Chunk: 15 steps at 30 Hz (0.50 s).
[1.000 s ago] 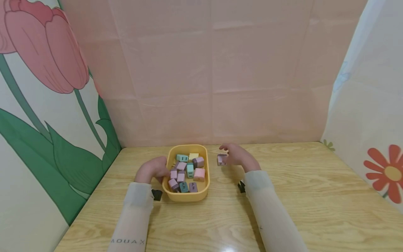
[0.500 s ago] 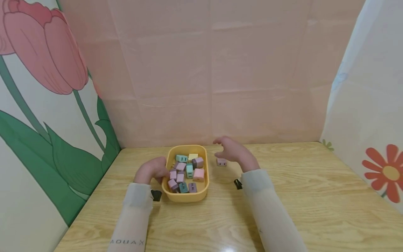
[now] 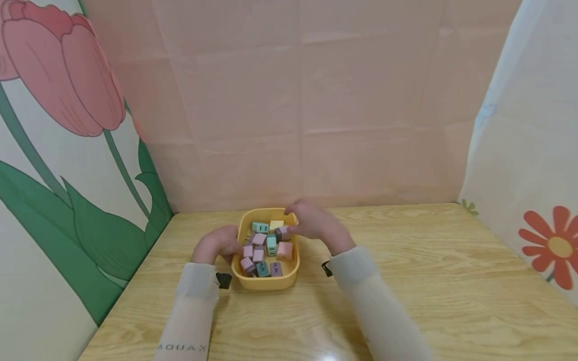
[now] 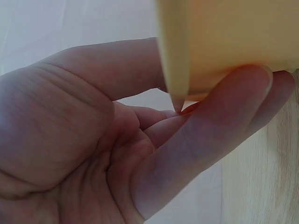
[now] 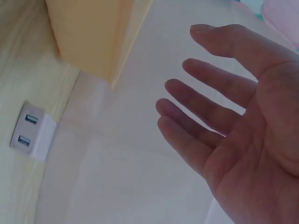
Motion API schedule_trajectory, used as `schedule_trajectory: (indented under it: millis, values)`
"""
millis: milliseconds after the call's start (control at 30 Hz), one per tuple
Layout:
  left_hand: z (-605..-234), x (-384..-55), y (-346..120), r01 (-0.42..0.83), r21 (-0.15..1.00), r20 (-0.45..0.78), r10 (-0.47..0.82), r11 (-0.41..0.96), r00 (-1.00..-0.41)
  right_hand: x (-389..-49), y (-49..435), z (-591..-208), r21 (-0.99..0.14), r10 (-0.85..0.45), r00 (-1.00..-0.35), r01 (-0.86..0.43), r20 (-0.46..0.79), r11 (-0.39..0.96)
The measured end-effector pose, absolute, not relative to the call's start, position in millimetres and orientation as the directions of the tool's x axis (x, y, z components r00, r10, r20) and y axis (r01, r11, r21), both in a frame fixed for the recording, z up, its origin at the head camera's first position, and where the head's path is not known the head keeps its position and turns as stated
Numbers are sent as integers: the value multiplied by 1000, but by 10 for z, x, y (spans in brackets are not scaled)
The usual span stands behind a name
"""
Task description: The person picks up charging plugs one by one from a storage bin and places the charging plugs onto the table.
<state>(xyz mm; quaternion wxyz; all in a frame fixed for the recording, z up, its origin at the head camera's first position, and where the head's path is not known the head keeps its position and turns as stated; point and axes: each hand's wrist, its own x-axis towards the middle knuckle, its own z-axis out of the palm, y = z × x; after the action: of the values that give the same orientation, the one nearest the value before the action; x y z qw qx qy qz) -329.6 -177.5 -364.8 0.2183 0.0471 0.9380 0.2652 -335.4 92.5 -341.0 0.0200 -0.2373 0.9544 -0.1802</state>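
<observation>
A: Where do we log the bin?
B: We have the yellow bin (image 3: 266,284) just below and left of centre in the head view, on the wood-grain table (image 3: 451,281).
A: Left hand?
B: We see the left hand (image 3: 219,242) at the bin's left side, grasping its wall; the left wrist view shows the wall pinched between thumb and fingers.
A: And the right hand (image 3: 316,220)?
B: Over the bin's upper-right rim in the head view. We record it as released: fingers apart, loosely bent. Whether it touches the rim, we cannot tell.
A: Contents?
B: We note charger blocks (image 3: 271,245), mostly lilac and purple, with a yellow block (image 3: 276,224) near the top, a pink block (image 3: 285,250) by the right wall and a teal block (image 3: 262,269) near the bottom.
A: Any outside?
B: We find 1 loose block (image 5: 32,133), 2 ports facing us, on the table at the left of the right wrist view, apart from the bin.
A: Surroundings?
B: Pink backdrop (image 3: 293,110) across the upper frame; tulip panel (image 3: 67,80) upper left.
</observation>
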Motion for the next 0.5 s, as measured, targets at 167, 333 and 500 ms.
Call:
schedule_trajectory:
  millis: [167, 333, 500]
  values:
    - [-3644, -3290, -1775, -28, 511, -385, 200, 859, -901, -3339, 831, -3444, -346, -482, -876, -460, 25, 818]
    - [-3635, -3282, -1782, -29, 527, -384, 207, 849, -900, -3329, 752, -3480, -352, -507, -862, -476, 4, 806]
    - [-3624, -3273, -1785, -26, 535, -382, 214, 844, -899, -3334, 689, -3527, -315, -542, -840, -507, -30, 802]
